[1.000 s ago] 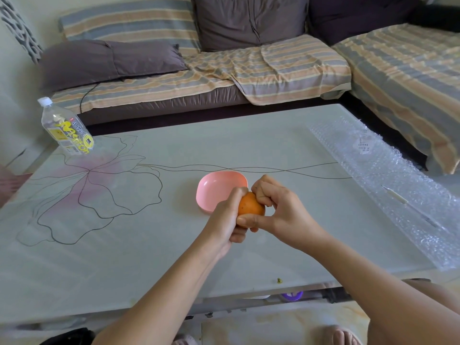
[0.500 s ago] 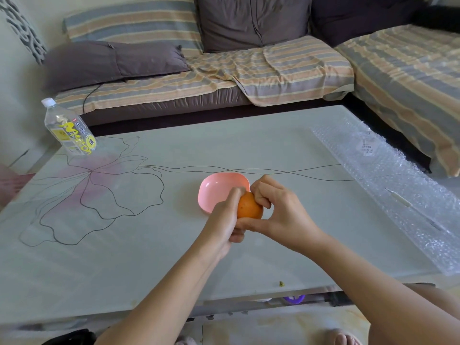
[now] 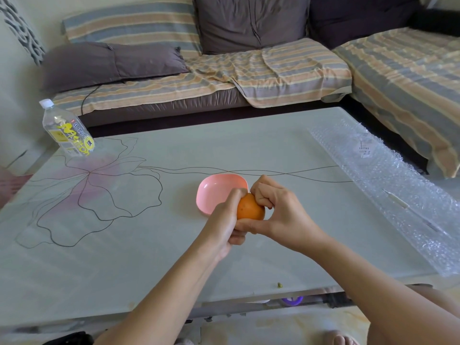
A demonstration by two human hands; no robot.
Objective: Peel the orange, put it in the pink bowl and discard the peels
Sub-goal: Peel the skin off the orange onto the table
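Glass table [image 3: 149, 257] before striped sofa [image 3: 249, 70]

Pale table [image 3: 149, 257] with a flower line drawing, corner sofa [image 3: 174, 108] behind it, striped covers [image 3: 286, 70], grey cushions [image 3: 112, 63], pale wall [image 3: 15, 100] at left, marbled floor [image 3: 273, 327], soft daylight

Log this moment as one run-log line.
phase: peeling start | orange: unpeeled | left hand: grips orange | right hand: fingers curled on its top | pink bowl: behind hands, looks empty
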